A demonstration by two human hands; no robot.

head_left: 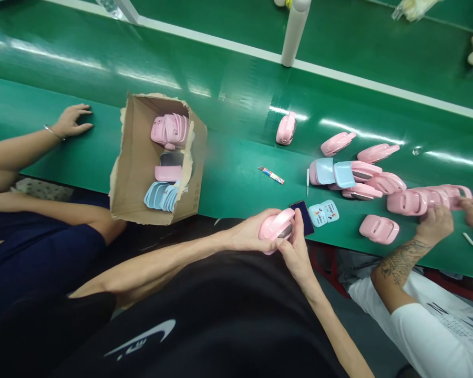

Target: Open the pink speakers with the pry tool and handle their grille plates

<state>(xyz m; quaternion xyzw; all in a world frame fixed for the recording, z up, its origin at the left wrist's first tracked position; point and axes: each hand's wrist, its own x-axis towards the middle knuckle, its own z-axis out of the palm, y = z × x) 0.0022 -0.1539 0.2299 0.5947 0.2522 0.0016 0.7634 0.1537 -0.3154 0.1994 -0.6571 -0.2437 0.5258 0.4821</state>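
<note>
Held low in front of me is a pink plastic case (pixel 275 224) with a loop handle and a dark panel on its side. My left hand (pixel 246 232) is wrapped around its left side. The fingers and thumb of my right hand (pixel 297 251) grip the right side, near the dark panel. Just past my right fingertips lies a dark blue flat pad (pixel 305 219), partly covered by that hand. Beside the pad are light blue printed panels (pixel 324 213). What my fingertips press on is partly hidden.
A torn cardboard box (pixel 199 173) holds pink and blue panels. A cutter (pixel 271 175) and a thin screwdriver (pixel 308 182) lie on the green bench (pixel 236 194). Several pink cases (pixel 364 190) cluster right, where a co-worker's hands (pixel 435 226) handle more. Another person's hand (pixel 71 122) rests left.
</note>
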